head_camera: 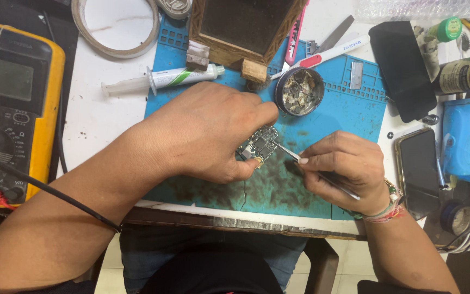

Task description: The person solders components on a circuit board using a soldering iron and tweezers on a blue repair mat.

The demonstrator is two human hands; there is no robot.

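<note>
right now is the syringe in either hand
No, the syringe lies on the table beyond the left hand, which holds the circuit board, while the right hand holds tweezers.

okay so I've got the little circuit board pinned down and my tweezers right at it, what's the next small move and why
Probably ease the tweezers tip a touch further onto the circuit board while the left hand keeps pinning it to the blue mat. The tip in the right hand sits just at the board's right edge, and whether it touches a part is too small to tell.
</note>
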